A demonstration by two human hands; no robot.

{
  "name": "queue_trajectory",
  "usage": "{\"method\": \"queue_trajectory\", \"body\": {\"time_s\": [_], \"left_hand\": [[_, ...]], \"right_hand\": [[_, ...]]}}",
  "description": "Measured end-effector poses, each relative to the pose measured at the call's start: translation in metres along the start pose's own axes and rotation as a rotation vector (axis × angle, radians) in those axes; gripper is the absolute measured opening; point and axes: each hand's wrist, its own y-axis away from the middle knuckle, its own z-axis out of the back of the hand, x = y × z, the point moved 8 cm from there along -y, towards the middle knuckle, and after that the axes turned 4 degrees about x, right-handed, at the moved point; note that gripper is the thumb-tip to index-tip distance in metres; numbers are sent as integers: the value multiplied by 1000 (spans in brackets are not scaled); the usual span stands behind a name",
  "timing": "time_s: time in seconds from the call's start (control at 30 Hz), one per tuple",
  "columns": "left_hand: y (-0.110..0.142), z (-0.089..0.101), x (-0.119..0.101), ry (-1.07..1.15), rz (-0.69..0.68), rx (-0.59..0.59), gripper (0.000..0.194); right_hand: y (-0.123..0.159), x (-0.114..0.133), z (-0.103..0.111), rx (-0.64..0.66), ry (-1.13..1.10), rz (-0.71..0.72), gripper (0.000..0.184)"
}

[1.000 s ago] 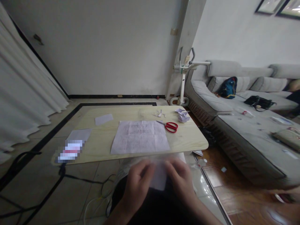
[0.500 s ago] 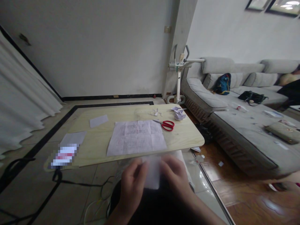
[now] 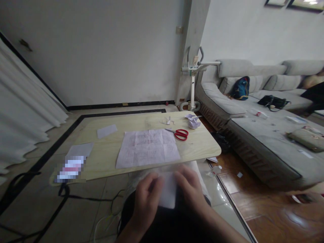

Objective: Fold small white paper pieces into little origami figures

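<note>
White paper slip (image 3: 168, 191), opposite edges pinched in left hand (image 3: 149, 193) and right hand (image 3: 190, 185), fingers curled.

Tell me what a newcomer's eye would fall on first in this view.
Probably the red-handled scissors, the strongest colour on the pale wooden table, lying by the far right corner of the large creased sheet. Next, the left hand and right hand, holding a small white paper between them, just off the table's near edge. Then the bright pixelated patch at the table's near left corner.
</note>
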Motion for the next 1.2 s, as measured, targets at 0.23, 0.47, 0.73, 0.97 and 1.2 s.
{"method": "queue_trajectory", "body": {"time_s": [0.23,0.47,0.73,0.97,1.2], "left_hand": [[-6,4,8,60,84,8,28],[-3,-14,2,120,76,184,26],[1,-10,10,37,119,141,26],[-2,-2,7,133,72,49,30],[-4,-1,7,40,49,30,33]], "right_hand": [[-1,-6,-12,118,16,-56,36],[-2,-5,2,-14,14,-26,38],[-3,-11,-10,98,-38,-67,31],[-1,-22,-8,56,-118,-108,33],[-1,-32,-5,13,-151,-156,35]]}}
